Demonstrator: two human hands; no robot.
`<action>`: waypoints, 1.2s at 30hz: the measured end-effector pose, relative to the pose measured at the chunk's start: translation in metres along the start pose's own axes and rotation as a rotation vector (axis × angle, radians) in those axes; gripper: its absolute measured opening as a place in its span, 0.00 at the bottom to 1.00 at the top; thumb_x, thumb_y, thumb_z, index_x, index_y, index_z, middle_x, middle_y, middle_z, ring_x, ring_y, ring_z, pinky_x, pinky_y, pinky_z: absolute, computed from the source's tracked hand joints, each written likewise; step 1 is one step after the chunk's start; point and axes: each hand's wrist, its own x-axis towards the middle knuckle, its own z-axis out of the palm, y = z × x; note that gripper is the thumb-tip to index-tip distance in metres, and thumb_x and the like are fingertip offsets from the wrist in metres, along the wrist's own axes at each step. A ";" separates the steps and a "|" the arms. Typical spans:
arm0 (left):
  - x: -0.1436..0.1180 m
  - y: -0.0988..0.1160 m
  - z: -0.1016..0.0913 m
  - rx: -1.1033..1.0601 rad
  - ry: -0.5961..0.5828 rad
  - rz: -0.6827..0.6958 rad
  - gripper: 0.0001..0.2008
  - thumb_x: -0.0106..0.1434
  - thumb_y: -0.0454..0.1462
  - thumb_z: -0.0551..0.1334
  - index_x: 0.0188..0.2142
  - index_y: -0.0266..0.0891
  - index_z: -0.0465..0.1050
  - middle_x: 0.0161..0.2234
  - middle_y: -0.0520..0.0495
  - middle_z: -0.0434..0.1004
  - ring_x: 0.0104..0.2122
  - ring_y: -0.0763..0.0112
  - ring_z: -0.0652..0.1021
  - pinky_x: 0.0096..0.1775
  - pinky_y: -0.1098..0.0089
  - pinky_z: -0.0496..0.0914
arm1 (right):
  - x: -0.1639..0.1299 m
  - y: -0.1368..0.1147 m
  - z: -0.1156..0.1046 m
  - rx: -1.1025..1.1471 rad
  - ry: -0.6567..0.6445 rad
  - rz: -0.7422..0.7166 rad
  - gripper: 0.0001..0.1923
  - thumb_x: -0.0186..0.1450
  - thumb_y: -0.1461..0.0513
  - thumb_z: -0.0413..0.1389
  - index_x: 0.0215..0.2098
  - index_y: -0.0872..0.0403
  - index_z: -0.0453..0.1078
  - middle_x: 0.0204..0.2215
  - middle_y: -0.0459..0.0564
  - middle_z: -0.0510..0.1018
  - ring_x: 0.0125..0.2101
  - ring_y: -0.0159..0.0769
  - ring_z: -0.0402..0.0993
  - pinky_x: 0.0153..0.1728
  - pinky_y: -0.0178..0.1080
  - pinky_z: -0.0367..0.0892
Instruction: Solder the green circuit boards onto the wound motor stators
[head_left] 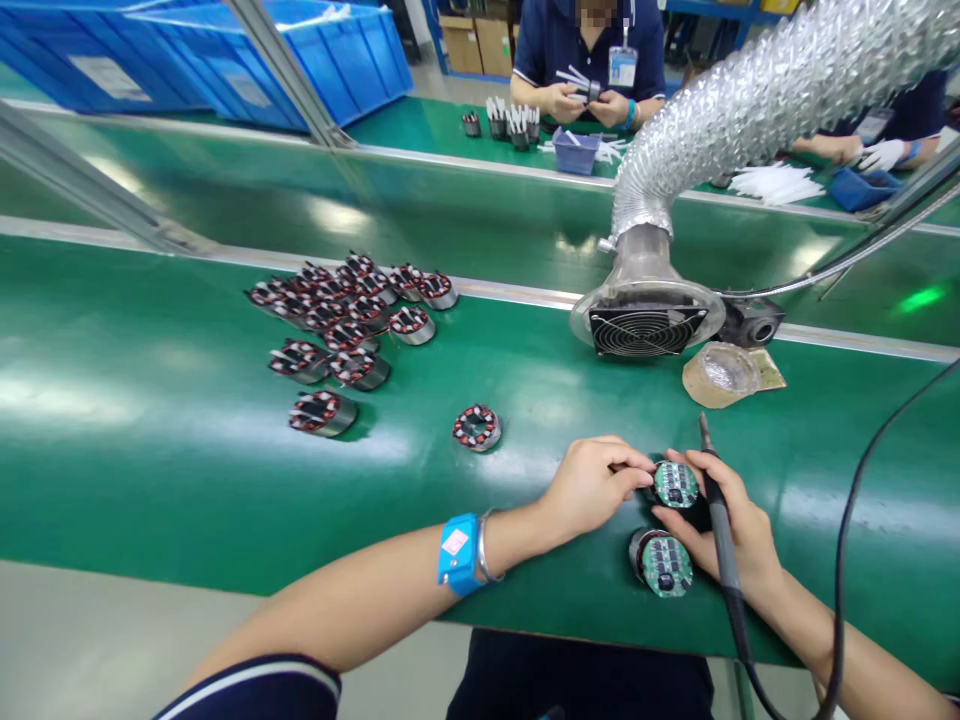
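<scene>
You sat at a green workbench [150, 430], and both of your hands met at its near right. Your left hand [592, 487] had its fingers pinched together on the left edge of a small round motor part topped by a green circuit board [675, 484]. Your right hand [731, 530] was closed around a soldering iron [721, 520], its tip pointing away from you, past the board, while its fingers also touched the board's right edge.

A second motor part with a board [661, 563] lay just nearer to you, touching or nearly touching your right hand. A bare wound part [477, 427] sat alone to the left, and a heap of similar parts [345, 320] lay farther left. A fume fan [645, 320] on a silver hose stood far of your hands.

The hot iron lay very close to your own fingers, so a slip could likely have burned you. Its cord [847, 520] trailed over the bench's near edge and could have snagged and tugged the tip. The pinch grip on the small part looked light, so it might have turned or skidded.

Across the bench, another person [589, 60] handled white strips.
</scene>
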 end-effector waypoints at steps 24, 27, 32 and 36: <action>-0.004 0.014 -0.020 0.302 -0.280 0.380 0.39 0.52 0.30 0.62 0.64 0.39 0.55 0.61 0.37 0.59 0.59 0.55 0.64 0.56 0.54 0.66 | 0.003 0.004 -0.007 0.203 0.035 0.036 0.31 0.60 0.61 0.61 0.59 0.50 0.56 0.55 0.55 0.73 0.52 0.43 0.74 0.52 0.43 0.72; 0.003 0.019 -0.008 0.419 -0.372 0.426 0.35 0.55 0.33 0.64 0.62 0.40 0.59 0.60 0.38 0.64 0.59 0.53 0.65 0.60 0.52 0.61 | 0.001 0.009 -0.011 0.323 0.145 0.040 0.25 0.62 0.65 0.57 0.57 0.49 0.57 0.55 0.55 0.74 0.51 0.40 0.75 0.54 0.44 0.69; 0.009 0.019 -0.010 -0.073 -0.276 0.026 0.27 0.60 0.44 0.63 0.58 0.36 0.67 0.51 0.37 0.74 0.48 0.55 0.75 0.52 0.55 0.68 | 0.005 0.010 -0.013 0.361 0.282 0.068 0.22 0.63 0.66 0.57 0.54 0.49 0.61 0.52 0.54 0.76 0.48 0.39 0.77 0.52 0.43 0.70; 0.002 0.030 -0.027 -0.731 -0.373 -0.234 0.27 0.62 0.45 0.62 0.55 0.29 0.68 0.47 0.33 0.77 0.40 0.61 0.80 0.42 0.67 0.73 | 0.010 0.010 -0.012 0.341 0.310 0.142 0.20 0.63 0.64 0.57 0.53 0.49 0.62 0.50 0.52 0.77 0.44 0.38 0.79 0.48 0.42 0.72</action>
